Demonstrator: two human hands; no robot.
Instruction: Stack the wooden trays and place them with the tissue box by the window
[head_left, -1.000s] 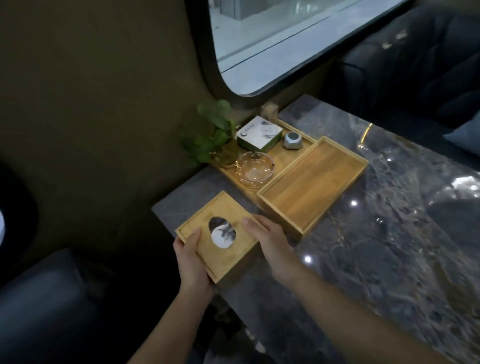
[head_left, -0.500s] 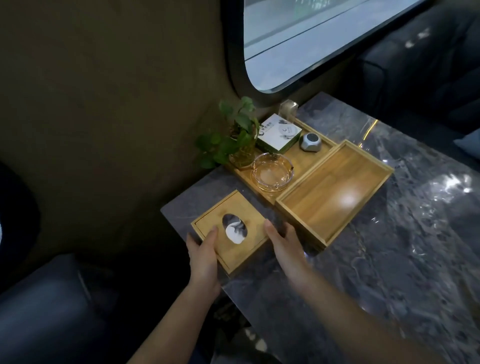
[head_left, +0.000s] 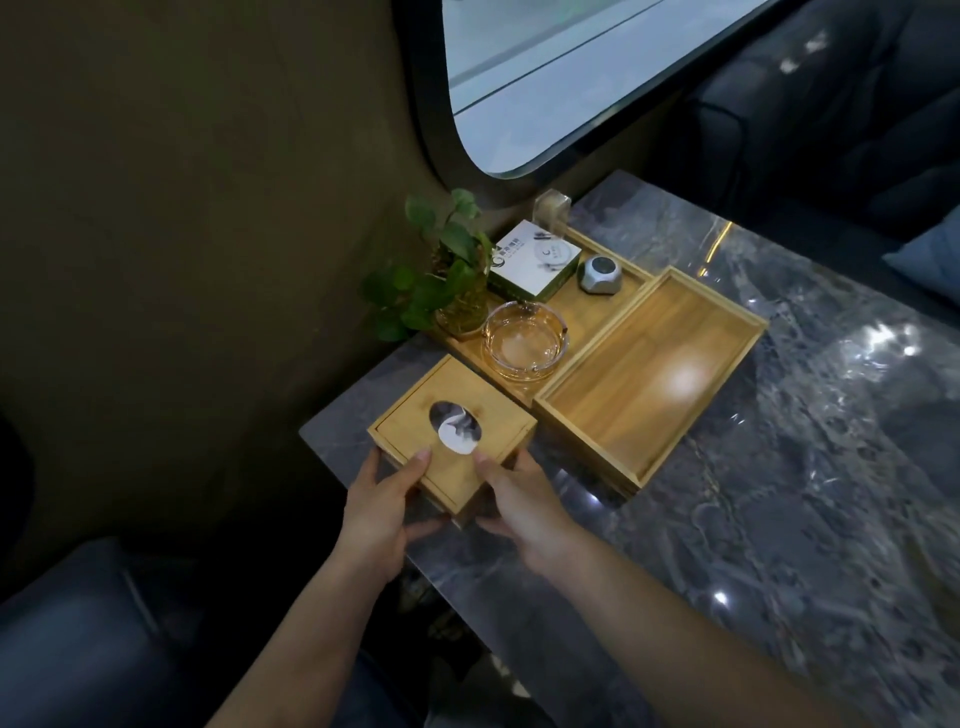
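A wooden tissue box (head_left: 457, 410) with an oval opening showing white tissue sits on the near left corner of the marble table (head_left: 779, 493). My left hand (head_left: 379, 509) grips its near left side, thumb under the corner. My right hand (head_left: 519, 499) holds its near right side. To the right stands an empty wooden tray (head_left: 649, 374), which seems to rest on another tray beneath it. Behind it, along the wall, a longer wooden tray (head_left: 582, 306) carries small items.
On the long tray stand a potted plant (head_left: 447, 270), a glass ashtray (head_left: 524, 343), a white and green box (head_left: 535, 260) and a small grey device (head_left: 601, 274). A window (head_left: 545, 78) is above. Dark seats lie at the left and the far right.
The tissue box has moved a little away from me, toward the wall and the long tray. Both hands stayed on its near sides. The camera view shifted.
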